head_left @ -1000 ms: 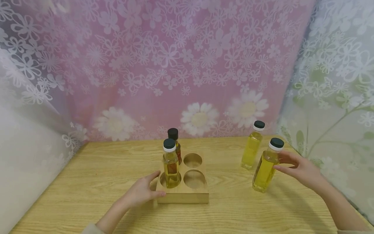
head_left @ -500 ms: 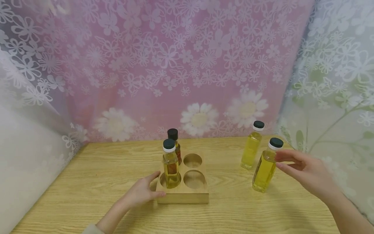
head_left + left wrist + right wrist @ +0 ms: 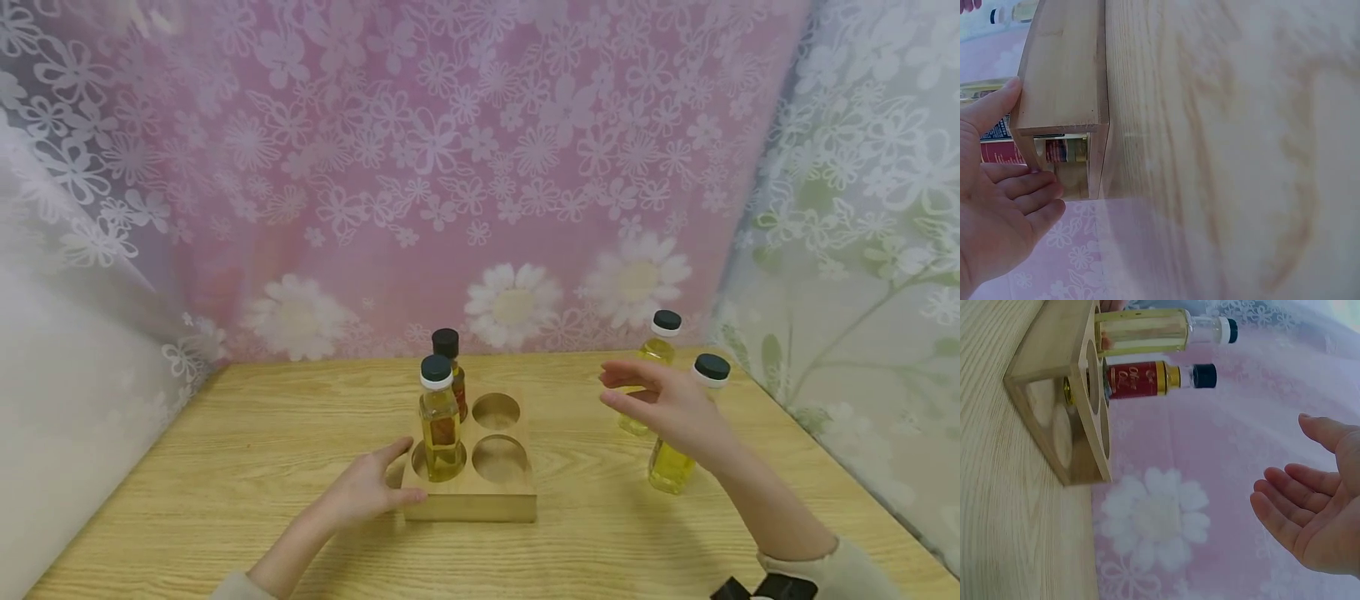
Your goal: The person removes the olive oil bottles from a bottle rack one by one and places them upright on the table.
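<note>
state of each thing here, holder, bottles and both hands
Wooden holder: two of four holes filled
Front holder bottle: capped, upright
Red-label bottle: capped, upright, in holder
Far loose bottle: capped, standing, partly hidden
Near loose bottle: capped, standing, partly hidden
Left hand: touching the holder's corner
Right hand: holding nothing

A pink flowered curtain [image 3: 405, 208] hangs behind the wood-grained bench [image 3: 232, 450], pale leaf-patterned fabric [image 3: 862, 275] on its right, whitish fabric [image 3: 60, 350] on its left
</note>
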A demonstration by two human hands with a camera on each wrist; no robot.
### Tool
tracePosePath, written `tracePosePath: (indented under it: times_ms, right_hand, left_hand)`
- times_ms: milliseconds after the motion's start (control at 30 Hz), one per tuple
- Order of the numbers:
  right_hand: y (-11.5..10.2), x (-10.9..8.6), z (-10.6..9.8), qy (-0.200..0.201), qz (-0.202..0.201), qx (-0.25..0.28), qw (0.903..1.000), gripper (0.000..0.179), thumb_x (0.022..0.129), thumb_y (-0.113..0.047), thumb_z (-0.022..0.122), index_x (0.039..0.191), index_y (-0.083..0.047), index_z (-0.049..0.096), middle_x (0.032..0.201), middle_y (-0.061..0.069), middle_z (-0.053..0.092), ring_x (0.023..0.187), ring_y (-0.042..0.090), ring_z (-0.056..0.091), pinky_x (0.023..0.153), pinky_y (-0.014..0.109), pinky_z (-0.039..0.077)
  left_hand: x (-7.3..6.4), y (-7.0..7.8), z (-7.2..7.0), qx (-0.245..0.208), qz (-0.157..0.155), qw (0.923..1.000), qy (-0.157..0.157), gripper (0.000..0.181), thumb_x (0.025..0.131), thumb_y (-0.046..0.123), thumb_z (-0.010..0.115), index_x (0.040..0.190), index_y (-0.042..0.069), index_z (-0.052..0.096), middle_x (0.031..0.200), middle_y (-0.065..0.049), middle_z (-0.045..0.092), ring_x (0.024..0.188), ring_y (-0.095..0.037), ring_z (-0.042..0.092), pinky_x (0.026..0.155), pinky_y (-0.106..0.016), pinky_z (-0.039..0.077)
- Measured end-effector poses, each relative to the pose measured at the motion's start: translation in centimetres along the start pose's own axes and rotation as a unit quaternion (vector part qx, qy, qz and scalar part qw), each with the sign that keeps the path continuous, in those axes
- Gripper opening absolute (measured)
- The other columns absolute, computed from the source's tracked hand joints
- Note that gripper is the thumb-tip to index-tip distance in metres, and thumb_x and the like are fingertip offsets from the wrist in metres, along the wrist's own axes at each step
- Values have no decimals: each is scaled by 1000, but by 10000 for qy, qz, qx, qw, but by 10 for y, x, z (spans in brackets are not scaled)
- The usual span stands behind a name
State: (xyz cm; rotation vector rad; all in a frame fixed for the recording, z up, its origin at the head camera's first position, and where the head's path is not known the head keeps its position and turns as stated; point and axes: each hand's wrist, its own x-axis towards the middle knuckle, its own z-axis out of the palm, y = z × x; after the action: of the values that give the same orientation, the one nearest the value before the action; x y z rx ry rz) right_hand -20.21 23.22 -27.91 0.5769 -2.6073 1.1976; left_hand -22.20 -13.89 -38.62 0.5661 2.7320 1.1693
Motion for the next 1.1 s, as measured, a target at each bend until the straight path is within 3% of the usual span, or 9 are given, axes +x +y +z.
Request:
tracePosePath:
  times_ms: [133, 233, 333, 633, 900, 967, 1100]
  right_hand:
    - [-4, 18, 15, -84, -101, 105, 9999, 47, 89, -22, 65, 128, 1, 53, 116, 16, 60, 104, 29, 58, 80, 31, 51]
    - [-5, 30, 25, -190, -107, 181, 9996, 48, 89, -23, 65, 128, 1, 52, 116, 16, 60, 106, 28, 57, 84, 37, 49]
    - [-5, 43, 36, -346, -79, 360, 9987, 51, 88, -25, 65, 130, 0, 50, 118, 15, 59, 108, 28, 56, 87, 41, 47]
    - [-11, 74, 70, -819, 213, 822, 9930, 61, 86, -29, 68, 135, -3, 45, 126, 17, 53, 116, 31, 50, 91, 45, 44]
    - [-11, 90, 101, -926, 335, 866, 9914, 61, 84, -27, 70, 135, -5, 45, 126, 13, 54, 115, 28, 50, 95, 46, 40]
    - [-10, 94, 108, -912, 377, 855, 9914, 61, 84, -26, 71, 135, -6, 46, 126, 11, 54, 115, 26, 51, 94, 45, 41]
    - [-8, 101, 123, -901, 443, 833, 9914, 60, 82, -25, 72, 134, -7, 48, 124, 10, 55, 113, 25, 52, 94, 43, 41]
  left_hand:
    - [-1, 0, -1, -3, -26, 10000, -38, 87, 76, 41, 75, 141, -2, 35, 138, -21, 42, 108, -35, 52, 91, -52, 39]
    - [-1, 1, -1, -66, -33, 10000, -67, 87, 76, 40, 75, 141, -3, 35, 139, -21, 41, 113, -37, 50, 92, -53, 38]
    - [-1, 1, -1, -48, -31, 10000, -47, 87, 76, 40, 75, 140, -3, 35, 139, -20, 41, 125, -39, 39, 96, -56, 34]
    - [-3, -1, 0, 55, 15, 10000, 11, 87, 75, 40, 75, 140, -3, 37, 138, -21, 42, 125, -41, 39, 97, -55, 33]
    - [-3, -1, 0, 19, 14, 10000, -86, 88, 76, 41, 75, 140, -4, 35, 138, -21, 42, 121, -36, 45, 94, -55, 37]
    - [-3, 0, -1, 7, 3, 9999, -126, 88, 76, 41, 74, 140, -4, 35, 132, -23, 48, 111, -32, 51, 92, -53, 39]
    - [-4, 0, -1, 79, 34, 9999, -76, 87, 76, 41, 74, 140, -4, 36, 131, -22, 49, 112, -35, 51, 92, -53, 38]
